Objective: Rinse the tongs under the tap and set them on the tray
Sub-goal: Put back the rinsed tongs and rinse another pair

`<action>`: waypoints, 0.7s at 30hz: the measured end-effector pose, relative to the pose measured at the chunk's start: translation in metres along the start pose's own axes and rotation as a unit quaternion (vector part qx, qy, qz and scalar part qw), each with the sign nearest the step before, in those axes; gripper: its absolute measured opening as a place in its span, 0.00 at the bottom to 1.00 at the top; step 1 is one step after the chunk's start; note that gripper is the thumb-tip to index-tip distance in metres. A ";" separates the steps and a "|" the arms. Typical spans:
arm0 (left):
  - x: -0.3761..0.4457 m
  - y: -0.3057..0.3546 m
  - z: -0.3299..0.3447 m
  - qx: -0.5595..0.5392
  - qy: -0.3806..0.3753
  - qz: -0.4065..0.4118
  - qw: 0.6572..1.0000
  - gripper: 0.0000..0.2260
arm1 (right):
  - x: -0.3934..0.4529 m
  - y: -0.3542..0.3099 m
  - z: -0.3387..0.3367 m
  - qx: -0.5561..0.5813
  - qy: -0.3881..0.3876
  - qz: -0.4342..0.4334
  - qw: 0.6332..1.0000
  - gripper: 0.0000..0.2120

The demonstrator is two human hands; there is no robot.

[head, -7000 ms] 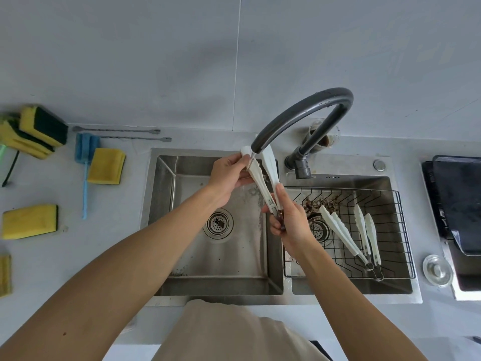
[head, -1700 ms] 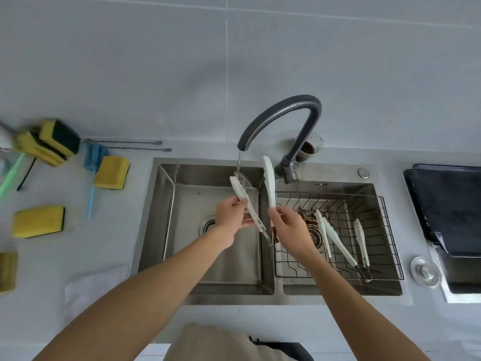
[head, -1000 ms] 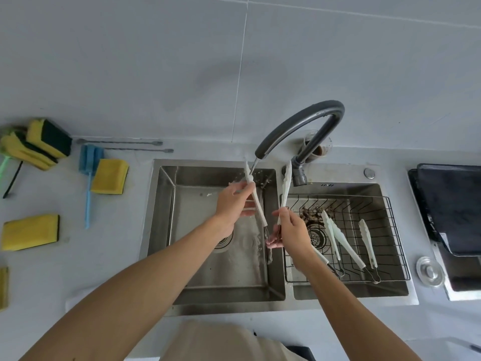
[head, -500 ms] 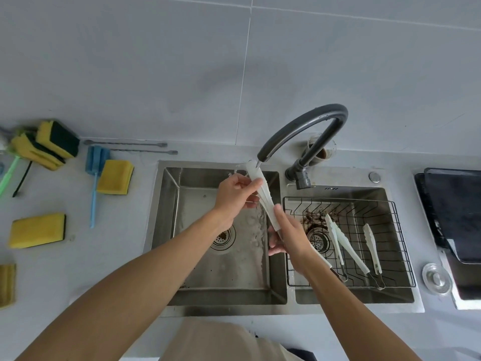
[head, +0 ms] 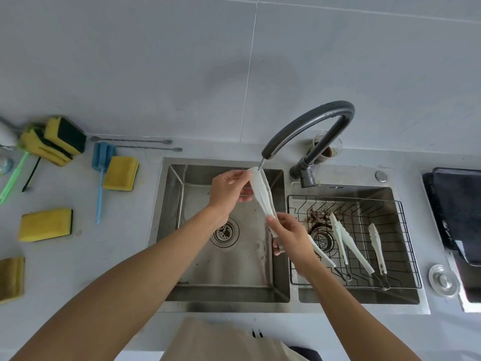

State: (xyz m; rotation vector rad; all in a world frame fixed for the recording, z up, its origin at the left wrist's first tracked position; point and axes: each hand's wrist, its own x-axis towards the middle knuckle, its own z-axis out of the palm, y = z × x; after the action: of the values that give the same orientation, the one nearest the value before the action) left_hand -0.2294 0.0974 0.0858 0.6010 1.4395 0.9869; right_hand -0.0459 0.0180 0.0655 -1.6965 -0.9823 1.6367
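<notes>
White tongs [head: 263, 196] are held closed above the left sink basin [head: 197, 285], their tips right under the spout of the dark curved tap [head: 309, 121], where a thin stream of water falls. My left hand [head: 229, 188] pinches the tip end. My right hand [head: 289, 235] grips the handle end lower down. A dark tray [head: 460, 204] sits on the counter at the far right.
A wire rack [head: 406, 230] in the right basin holds three more white tongs [head: 354, 246] and brown residue. Yellow sponges [head: 121, 173], a blue brush [head: 100, 178] and thin metal brushes lie on the counter at left. A metal strainer plug [head: 442, 280] rests right of the sink.
The tong arms, spread apart a second ago, are now pressed together. My left hand has shifted up to the tips under the spout; my right hand stays on the handle end.
</notes>
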 end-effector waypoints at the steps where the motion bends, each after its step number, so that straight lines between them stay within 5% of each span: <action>1: 0.001 0.002 -0.001 -0.003 0.003 0.000 1.000 0.09 | 0.002 -0.002 0.001 -0.009 0.013 -0.008 1.000 0.19; 7: 0.007 0.011 -0.004 -0.041 0.032 0.002 0.999 0.12 | 0.009 -0.024 0.010 -0.133 0.115 -0.100 0.979 0.16; 15: 0.003 0.012 -0.004 -0.084 0.018 -0.013 0.996 0.07 | 0.012 -0.032 0.015 -0.347 0.185 -0.203 0.897 0.19; 21: 0.005 0.009 -0.004 -0.074 0.031 -0.013 0.997 0.15 | 0.006 -0.033 0.012 -0.159 0.128 -0.092 0.974 0.26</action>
State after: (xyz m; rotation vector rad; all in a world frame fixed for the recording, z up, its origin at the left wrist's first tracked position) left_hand -0.2354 0.1055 0.0899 0.4455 1.4099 1.0898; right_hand -0.0614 0.0406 0.0888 -1.9002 -1.2785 1.1515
